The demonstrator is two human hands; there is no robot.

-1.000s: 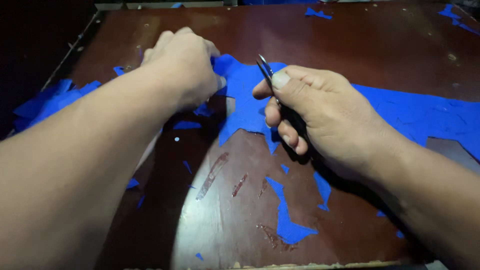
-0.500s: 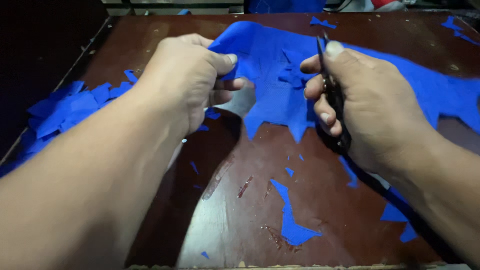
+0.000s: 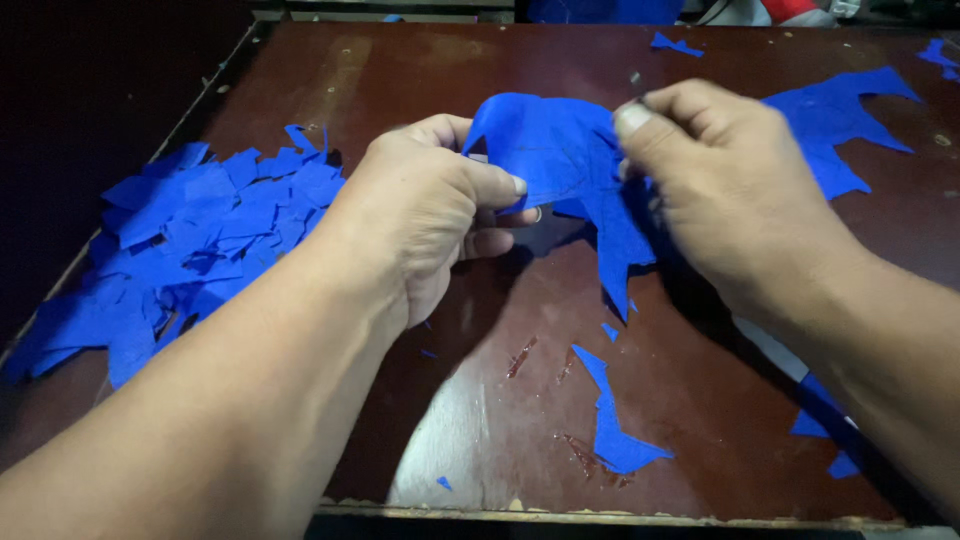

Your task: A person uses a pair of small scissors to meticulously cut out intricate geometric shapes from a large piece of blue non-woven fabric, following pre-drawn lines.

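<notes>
My left hand (image 3: 430,200) pinches the left edge of a jagged blue sheet (image 3: 555,150) and holds it lifted off the dark wooden table (image 3: 700,380). On the sheet's right side, my right hand (image 3: 730,180) is closed around scissors (image 3: 636,80). Only a small dark tip of them shows above my thumb. The rest of the sheet trails to the right across the table behind my right hand.
A heap of cut blue scraps (image 3: 190,240) lies at the table's left edge. A longer blue offcut (image 3: 610,420) and tiny bits lie near the front edge. More blue pieces (image 3: 675,45) sit at the back. Beyond the left edge it is dark.
The blue sheet has been lifted and folded between my hands. The scissor blades, plainly visible before, are now mostly hidden behind my right hand. The scrap heap has come into view.
</notes>
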